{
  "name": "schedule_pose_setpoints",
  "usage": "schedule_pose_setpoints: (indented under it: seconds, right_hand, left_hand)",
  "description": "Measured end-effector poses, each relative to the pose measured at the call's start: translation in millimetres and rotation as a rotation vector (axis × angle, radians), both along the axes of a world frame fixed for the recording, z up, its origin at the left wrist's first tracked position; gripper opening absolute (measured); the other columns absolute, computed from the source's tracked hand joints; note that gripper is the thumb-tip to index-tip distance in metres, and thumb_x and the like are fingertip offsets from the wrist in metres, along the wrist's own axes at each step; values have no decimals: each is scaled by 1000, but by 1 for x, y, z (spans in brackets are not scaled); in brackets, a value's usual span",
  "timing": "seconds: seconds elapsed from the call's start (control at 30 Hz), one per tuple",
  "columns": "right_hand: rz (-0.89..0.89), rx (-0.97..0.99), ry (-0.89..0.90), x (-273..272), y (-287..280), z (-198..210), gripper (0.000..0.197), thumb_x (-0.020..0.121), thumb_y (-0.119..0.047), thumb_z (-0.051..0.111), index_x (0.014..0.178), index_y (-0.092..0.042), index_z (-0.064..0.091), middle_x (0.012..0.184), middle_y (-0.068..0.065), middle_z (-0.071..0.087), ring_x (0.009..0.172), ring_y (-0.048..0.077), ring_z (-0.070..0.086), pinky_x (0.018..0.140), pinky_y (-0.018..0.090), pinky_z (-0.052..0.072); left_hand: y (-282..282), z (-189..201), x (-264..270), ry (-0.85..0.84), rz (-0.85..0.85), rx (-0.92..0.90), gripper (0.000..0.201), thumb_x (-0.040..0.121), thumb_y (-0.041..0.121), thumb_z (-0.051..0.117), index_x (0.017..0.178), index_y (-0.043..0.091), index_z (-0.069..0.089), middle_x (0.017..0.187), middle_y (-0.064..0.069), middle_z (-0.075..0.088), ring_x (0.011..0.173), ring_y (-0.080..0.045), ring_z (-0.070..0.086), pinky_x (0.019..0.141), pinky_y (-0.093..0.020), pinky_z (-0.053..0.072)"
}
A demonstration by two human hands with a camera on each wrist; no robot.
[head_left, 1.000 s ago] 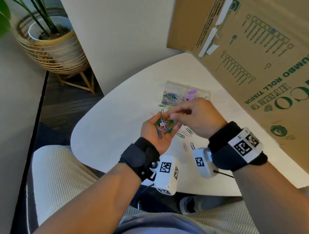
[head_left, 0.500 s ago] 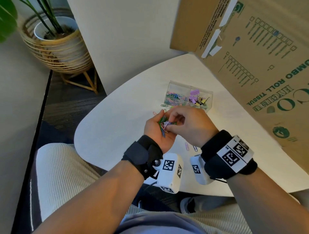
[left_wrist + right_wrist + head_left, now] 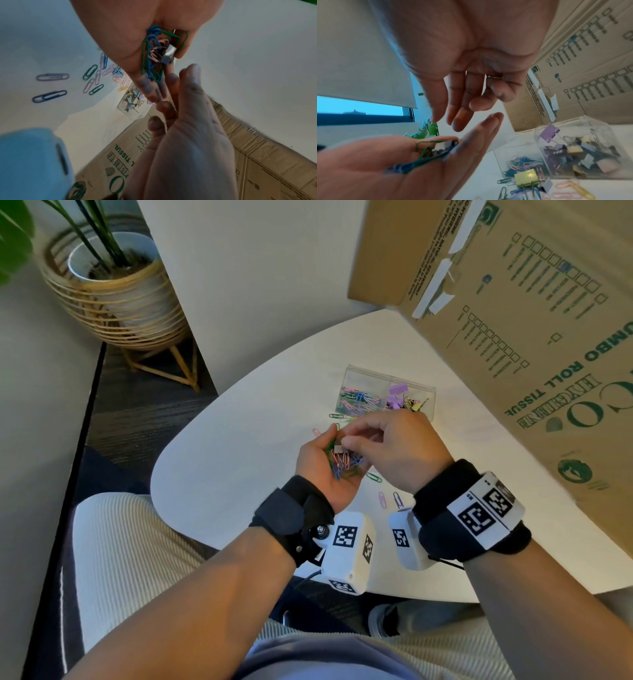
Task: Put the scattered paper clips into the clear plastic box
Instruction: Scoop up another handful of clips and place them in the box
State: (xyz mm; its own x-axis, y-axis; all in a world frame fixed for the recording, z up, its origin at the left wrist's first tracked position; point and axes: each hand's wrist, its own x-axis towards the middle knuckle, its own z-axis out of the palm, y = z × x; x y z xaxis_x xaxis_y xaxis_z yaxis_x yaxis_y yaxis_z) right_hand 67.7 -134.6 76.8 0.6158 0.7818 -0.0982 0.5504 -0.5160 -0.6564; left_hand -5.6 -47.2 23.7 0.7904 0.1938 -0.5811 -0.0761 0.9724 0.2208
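My left hand (image 3: 320,465) lies palm up and cupped over the white table (image 3: 239,460), carrying a pile of green, blue and pink paper clips (image 3: 342,465) with a small pale binder clip (image 3: 169,53) among them. Just above that pile hovers my right hand (image 3: 359,440), its fingers (image 3: 458,121) loosely spread and holding nothing. The clear plastic box (image 3: 387,392) stands just beyond both hands, with paper clips in its left half and binder clips in its right. Several loose clips (image 3: 51,77) lie on the table around the hands.
A big cardboard carton (image 3: 534,344) stands on the table close to the right of the box. A yellow binder clip (image 3: 527,178) lies in front of the box. The table's rounded edge (image 3: 161,474) is to the left, a potted plant (image 3: 113,289) on the floor beyond.
My right fingertips dipped into the pile on my left palm and now hover slightly above it, spread. Both hands have stayed in front of the box.
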Motion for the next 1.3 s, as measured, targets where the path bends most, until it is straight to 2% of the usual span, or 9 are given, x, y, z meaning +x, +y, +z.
schedule_pose_setpoints:
  seconds: [0.1,0.23,0.33,0.43,0.57,0.7,0.9,1.1,1.3]
  right_hand:
    - [53,-157,-148,-4,5,-4,12,83,-36,68,90,-28,72,80,-8,68,77,12,62,74,35,54]
    - [71,-145,-178,-11,9,-10,9,85,-34,67,88,-26,70,86,-6,66,81,15,60,74,37,53]
    - [55,-94,-123,-13,9,-12,6,83,-30,70,84,-25,68,83,-8,67,80,12,62,74,37,53]
    - [-80,123,78,-10,6,-9,8,81,-21,76,77,-18,69,74,-3,70,61,4,61,65,30,55]
    - [-206,309,321,-7,1,-3,11,79,-11,78,79,-6,69,77,14,72,49,30,63,56,42,57]
    - [-262,400,389,-2,-4,-2,14,78,-9,80,80,-3,68,70,13,72,51,36,66,56,35,56]
    - [-406,531,325,17,-8,3,15,78,-1,75,84,-14,69,71,7,70,56,9,61,58,22,51]
    - [-688,501,267,79,-16,-6,13,79,-8,77,77,-17,68,69,4,68,61,16,61,72,36,58]
    - [-622,225,159,106,-8,-16,10,84,-24,72,75,-27,72,87,-9,70,90,12,64,81,23,43]
  left_hand:
    - [-2,2,1,47,1,-29,36,100,32,39,89,6,62,74,-9,64,70,-20,66,71,-28,54]
    - [-1,0,-1,55,2,-53,35,99,35,41,88,8,61,63,-7,64,62,-19,68,61,-25,56]
    - [0,1,-3,21,-3,-55,38,99,35,40,104,5,62,78,-12,69,85,-22,65,80,-30,52]
    - [1,1,-3,-14,-23,-21,46,100,34,35,122,1,58,93,-15,70,87,-25,66,77,-30,51]
    - [1,-1,-2,-42,-20,-11,52,101,34,29,130,-2,52,122,-22,62,104,-30,61,85,-34,52]
    - [1,-3,-2,-74,-13,-16,51,101,32,29,134,-3,47,128,-23,58,102,-29,62,83,-33,55]
    - [4,-6,0,-104,10,-31,45,102,27,32,110,-6,61,104,-24,69,91,-34,69,81,-41,57]
    - [6,-14,-1,-118,0,-59,54,103,29,31,101,-9,70,114,-25,66,95,-35,69,86,-44,54]
    - [4,-14,-1,-109,-9,-44,50,101,27,34,105,-8,69,116,-24,65,100,-35,67,89,-43,53]
